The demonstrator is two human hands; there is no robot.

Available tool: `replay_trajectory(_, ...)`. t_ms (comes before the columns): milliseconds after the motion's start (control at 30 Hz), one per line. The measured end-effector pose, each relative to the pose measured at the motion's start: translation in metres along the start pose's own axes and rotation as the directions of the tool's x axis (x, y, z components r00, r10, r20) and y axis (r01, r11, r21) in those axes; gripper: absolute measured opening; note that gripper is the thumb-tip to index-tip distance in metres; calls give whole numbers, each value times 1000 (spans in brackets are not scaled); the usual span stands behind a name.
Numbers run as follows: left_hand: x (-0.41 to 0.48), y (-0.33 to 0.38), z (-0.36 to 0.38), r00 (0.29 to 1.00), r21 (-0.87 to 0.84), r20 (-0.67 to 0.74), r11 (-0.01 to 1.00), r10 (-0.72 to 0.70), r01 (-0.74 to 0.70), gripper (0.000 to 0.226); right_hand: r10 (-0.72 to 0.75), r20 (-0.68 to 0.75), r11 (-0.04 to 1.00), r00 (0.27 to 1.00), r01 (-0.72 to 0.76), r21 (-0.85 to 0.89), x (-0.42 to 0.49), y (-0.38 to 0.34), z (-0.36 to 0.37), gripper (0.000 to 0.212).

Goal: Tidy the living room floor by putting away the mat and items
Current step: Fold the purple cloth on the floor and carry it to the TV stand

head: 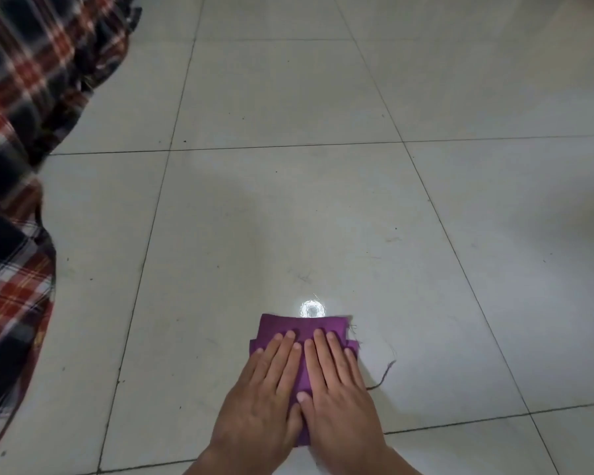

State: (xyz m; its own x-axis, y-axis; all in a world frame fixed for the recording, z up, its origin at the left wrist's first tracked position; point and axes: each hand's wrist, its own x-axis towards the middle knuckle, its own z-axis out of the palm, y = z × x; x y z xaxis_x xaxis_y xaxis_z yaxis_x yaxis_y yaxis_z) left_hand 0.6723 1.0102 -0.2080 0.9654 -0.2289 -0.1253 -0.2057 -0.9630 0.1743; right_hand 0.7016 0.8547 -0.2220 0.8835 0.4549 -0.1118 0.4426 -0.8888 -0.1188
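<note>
Both hands flat on folded purple cloth (302, 329) on tiled floor (288, 200): L hand (259, 392), R hand (340, 382), fingers straight, pressing, grasping nothing. Plaid blanket (21, 166) far left.

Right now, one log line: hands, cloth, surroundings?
left hand: flat on purple cloth | right hand: flat on purple cloth | purple cloth: folded, on tiled floor | plaid fabric: left edge

both hands flat, fingers straight, side by side on a folded purple cloth (304, 329) lying on the pale tiled floor (288, 207); left hand (266, 385) and right hand (336, 382) cover most of it. loose dark thread (386, 373) just right of cloth. plaid fabric (18, 166) bunched along left edge, blurred
</note>
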Motion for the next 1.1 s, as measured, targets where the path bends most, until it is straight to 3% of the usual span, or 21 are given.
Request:
replay_trajectory(200,40,-34,-1,993,-65,-99,996,-62,55,65,-25,-43,1000,999,25,10,64,-7,-3,65)
replay_trajectory(1100,203,-101,-29,992,80,-106,994,-68,77,63,-8,-87,1000,996,9,20,229,39,-22,63)
